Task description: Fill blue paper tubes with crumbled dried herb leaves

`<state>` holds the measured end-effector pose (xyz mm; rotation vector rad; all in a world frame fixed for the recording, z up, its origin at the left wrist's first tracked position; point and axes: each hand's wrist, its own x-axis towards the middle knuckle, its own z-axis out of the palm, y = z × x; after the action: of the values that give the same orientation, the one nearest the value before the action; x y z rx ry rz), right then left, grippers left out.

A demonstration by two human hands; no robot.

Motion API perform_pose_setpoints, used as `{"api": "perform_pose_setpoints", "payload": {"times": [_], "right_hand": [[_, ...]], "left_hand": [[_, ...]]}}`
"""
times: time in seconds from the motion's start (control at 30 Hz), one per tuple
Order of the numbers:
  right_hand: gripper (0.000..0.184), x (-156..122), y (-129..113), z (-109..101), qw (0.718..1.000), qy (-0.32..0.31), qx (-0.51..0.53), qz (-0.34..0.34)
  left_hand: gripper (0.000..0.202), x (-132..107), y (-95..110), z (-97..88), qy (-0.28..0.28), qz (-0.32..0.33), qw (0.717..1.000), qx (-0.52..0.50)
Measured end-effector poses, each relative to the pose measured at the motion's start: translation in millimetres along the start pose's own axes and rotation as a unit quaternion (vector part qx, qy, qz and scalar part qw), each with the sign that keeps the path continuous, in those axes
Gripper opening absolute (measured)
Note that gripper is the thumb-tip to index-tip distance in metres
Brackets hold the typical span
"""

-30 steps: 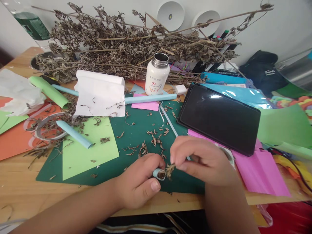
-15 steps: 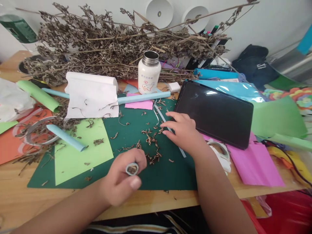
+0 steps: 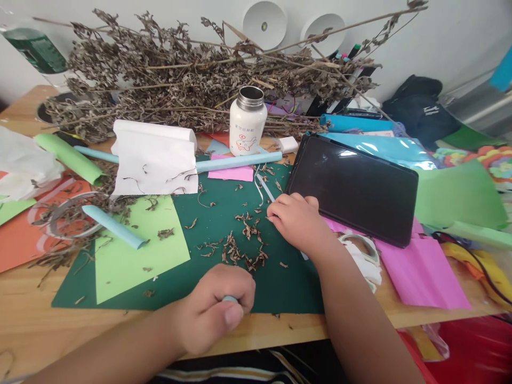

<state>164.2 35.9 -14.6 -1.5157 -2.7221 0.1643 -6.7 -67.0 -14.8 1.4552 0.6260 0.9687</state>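
Observation:
My left hand [image 3: 218, 309] is wrapped round a light blue paper tube [image 3: 230, 299]. Only the tube's end shows above the fist, near the front edge of the green cutting mat [image 3: 200, 229]. My right hand [image 3: 298, 221] rests on the mat beside the black tablet [image 3: 356, 186], fingers curled and fingertips together. It covers the middle of a narrow pale blue paper strip [image 3: 266, 186]; whatever its fingertips hold is hidden. Between the hands lie loose crumbled dried leaves [image 3: 248, 229].
Dried stalks [image 3: 172, 69] are heaped along the back. A white bottle [image 3: 248, 120] stands open before them. White paper [image 3: 156, 160], another blue paper tube [image 3: 114, 226] and green paper [image 3: 140, 250] lie left; a tape roll [image 3: 366, 248] and pink paper [image 3: 420, 272] lie right.
My right hand's spread fingers have curled together over the strip. My left hand has shifted slightly right and down, turning the tube so its leaf-filled opening no longer shows.

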Motion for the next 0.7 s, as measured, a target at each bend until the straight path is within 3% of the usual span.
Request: {"api": "perform_pose_setpoints", "payload": {"times": [0.1, 0.17, 0.23, 0.3, 0.37, 0.5, 0.7], "right_hand": [[0.018, -2, 0, -6, 0.997, 0.024, 0.068, -0.011], [0.013, -7, -2, -13, 0.972, 0.083, 0.213, -0.057], [0.008, -14, -9, -20, 0.903, 0.131, 0.385, -0.143], [0.007, -21, -20, -25, 0.830, 0.126, 0.490, -0.233], [0.009, -25, -30, -28, 0.800, 0.091, 0.517, -0.289], [0.010, -28, -41, -30, 0.805, 0.069, 0.491, -0.328], [0.008, -34, -39, -35, 0.857, 0.146, 0.359, -0.340]], "left_hand": [[0.040, 1, -1, 0.8, -0.005, -0.002, 0.998, 0.058], [0.046, 2, -2, -0.1, -0.006, -0.007, 0.997, 0.083], [0.053, 3, -3, -1.2, -0.006, -0.008, 0.995, 0.102], [0.056, 4, -3, -1.9, -0.005, 0.003, 0.994, 0.113], [0.052, 6, -3, -1.9, -0.018, 0.026, 0.994, 0.106], [0.046, 6, -4, -2.5, -0.038, 0.046, 0.994, 0.094], [0.059, 3, -6, -5.8, -0.029, 0.013, 0.991, 0.129]]}}
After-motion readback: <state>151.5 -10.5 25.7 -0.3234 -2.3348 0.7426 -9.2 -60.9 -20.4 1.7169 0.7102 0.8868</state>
